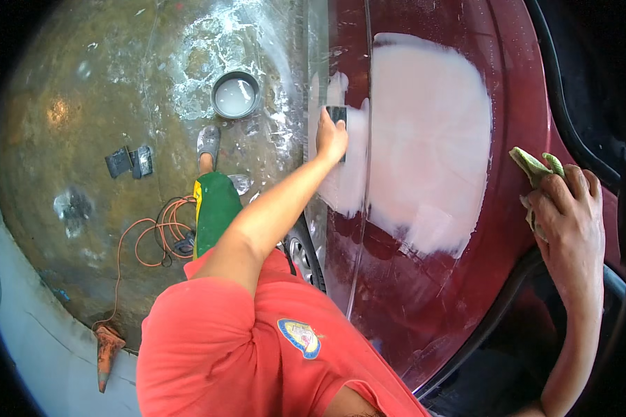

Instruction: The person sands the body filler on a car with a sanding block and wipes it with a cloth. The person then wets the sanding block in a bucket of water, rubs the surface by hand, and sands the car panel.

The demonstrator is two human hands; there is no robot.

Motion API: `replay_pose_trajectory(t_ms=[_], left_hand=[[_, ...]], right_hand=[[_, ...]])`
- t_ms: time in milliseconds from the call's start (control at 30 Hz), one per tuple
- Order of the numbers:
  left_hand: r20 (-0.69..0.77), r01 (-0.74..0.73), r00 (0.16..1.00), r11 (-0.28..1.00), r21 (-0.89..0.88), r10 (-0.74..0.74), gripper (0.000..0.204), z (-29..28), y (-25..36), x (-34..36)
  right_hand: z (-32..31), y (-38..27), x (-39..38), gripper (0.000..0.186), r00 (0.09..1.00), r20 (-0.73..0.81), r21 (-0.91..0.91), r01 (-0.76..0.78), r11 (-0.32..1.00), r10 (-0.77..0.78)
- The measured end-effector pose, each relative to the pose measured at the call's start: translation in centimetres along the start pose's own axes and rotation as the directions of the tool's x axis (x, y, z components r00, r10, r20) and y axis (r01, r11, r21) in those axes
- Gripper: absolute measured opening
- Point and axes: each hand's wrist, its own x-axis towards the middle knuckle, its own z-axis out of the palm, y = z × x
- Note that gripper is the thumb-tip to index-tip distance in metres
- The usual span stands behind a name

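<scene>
My left hand point(332, 137) is closed round a dark sanding block point(337, 113), pressed to the lower side of a dark red car body point(424, 299). Under and beside the block is a narrow, pale, wet-looking patch point(356, 156). A body crease separates it from a larger pinkish-white patch point(428, 132) with uneven edges. Over on the right, my right hand point(570, 212) grips a folded, greenish cloth point(532, 167) against the red panel near the dark window trim. Part of the cloth is hidden beneath the fingers.
A round dark bucket point(236, 112) of milky water stands on the wet, white-stained floor. Left of my foot lie dark sandpaper pieces point(118, 162). An orange hose point(142, 243) loops beside my leg, near an orange cone point(106, 351). A car wheel point(302, 250) is close to my body.
</scene>
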Motion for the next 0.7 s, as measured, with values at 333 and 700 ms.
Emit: replay_pose_trajectory(t_ms=[333,700], left_hand=[[-0.026,-0.105,0.994,0.994,0.036,0.106,0.065,-0.2,2.2,-0.8],[0.013,-0.079,0.997,0.997,0.000,0.079,0.067,-0.6,2.7,-0.7]], right_hand=[[-0.4,0.0,0.2,0.023,1.000,-0.006,-0.016,0.003,1.000,-0.003],[0.0,-0.2,0.1,0.027,1.000,-0.013,-0.050,0.000,0.999,-0.001]])
